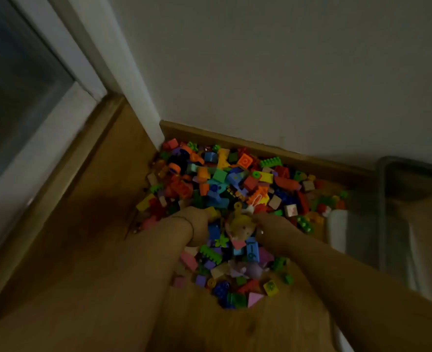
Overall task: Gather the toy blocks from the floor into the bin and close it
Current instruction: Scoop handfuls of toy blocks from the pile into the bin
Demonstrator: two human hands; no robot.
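Left hand point(197, 224) and right hand point(273, 231) down in the blocks point(225, 176) heaped at the floor point(95, 224) corner, fingers buried, grip untellable; judged barely started, heap ungathered, bin point(382, 199) just beside, seemingly not yet closed.

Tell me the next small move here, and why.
Probably draw the left hand and right hand together and scoop up a load. Both reach into the pile of blocks, flanking a doll, and the bin stands just to the right.
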